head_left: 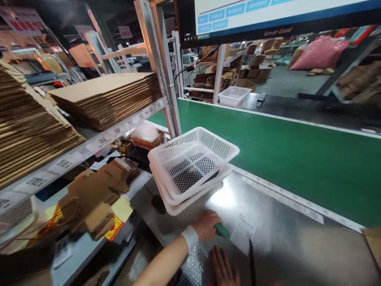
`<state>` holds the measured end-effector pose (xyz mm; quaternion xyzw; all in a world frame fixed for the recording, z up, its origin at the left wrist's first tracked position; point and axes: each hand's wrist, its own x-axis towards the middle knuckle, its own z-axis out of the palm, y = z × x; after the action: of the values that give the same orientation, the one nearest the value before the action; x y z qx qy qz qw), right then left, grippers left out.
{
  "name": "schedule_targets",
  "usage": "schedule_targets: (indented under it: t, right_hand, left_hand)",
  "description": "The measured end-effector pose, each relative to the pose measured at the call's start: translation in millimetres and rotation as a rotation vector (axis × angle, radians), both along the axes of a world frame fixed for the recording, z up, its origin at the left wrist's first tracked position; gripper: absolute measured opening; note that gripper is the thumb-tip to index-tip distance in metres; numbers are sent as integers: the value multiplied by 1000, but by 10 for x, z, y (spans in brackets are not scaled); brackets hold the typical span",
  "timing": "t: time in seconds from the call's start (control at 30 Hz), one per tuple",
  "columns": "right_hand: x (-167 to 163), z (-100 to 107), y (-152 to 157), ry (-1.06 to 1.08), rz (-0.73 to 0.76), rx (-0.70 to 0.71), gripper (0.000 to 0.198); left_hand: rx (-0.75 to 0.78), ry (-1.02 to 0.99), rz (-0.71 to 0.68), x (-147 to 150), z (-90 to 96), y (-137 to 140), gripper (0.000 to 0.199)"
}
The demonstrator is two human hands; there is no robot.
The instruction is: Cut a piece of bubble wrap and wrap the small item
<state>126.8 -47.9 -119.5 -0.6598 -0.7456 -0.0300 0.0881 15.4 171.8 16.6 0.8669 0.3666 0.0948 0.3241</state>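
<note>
My left hand point(208, 225), with a white band point(190, 237) round its wrist, is closed on a small green object point(222, 230) just above the metal tabletop. What kind of object it is I cannot make out. Below it, at the bottom edge, my right hand point(224, 270) lies with fingers stretched out and somewhat apart, partly cut off by the frame. Clear bubble wrap point(195, 262) lies beside it. A pale paper or clear bag point(241, 237) rests to the right of the green object, and a dark narrow strip point(252, 260) stands near that.
Stacked white plastic baskets point(169, 194) stand beyond my hands. A green conveyor belt point(282, 147) runs behind the metal table point(274, 222). Flat cardboard stacks point(119, 93) fill the left shelf. A monitor point(276, 20) hangs overhead; a dark mouse point(158, 204) sits left of the baskets.
</note>
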Motion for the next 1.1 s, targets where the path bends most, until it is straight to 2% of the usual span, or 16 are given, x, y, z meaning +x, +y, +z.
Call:
schedule_targets:
  t: [0.13,0.27,0.4,0.5,0.73,0.83,0.9,0.97,1.03,1.1]
  right_hand:
    - [26,28,26,25,2,-27,72]
    - [100,126,40,58,43,-51,70]
    - [177,90,35,58,88,-26,71]
    - [230,78,33,49,110,-33,64]
    - [212,505,105,-47,157,-124,57]
    - [177,530,87,-52,150,-122,57]
    - [187,486,74,-38,154,-89,56]
    - [240,485,119,1,160,-61,52]
    - [336,590,275,86,128,-56,47]
    - [455,782,567,216,58,-81,46]
  left_hand:
    - [9,18,19,-26,-38,-8,43]
    - [18,21,85,-143,-39,-43,51]
    - [8,8,100,-228,-54,-31,46]
    - [-2,-16,90,-258,-83,-17,41]
    - [-33,-105,66,-276,-124,-16,33]
    - [-47,-132,80,-271,-101,-24,31]
    - [-59,-163,98,-283,-81,-27,36]
    - [-80,-201,123,-328,-81,-8,53]
    - [-110,-240,165,-416,-118,40,74]
    - [-147,-269,227,-543,-179,97,81]
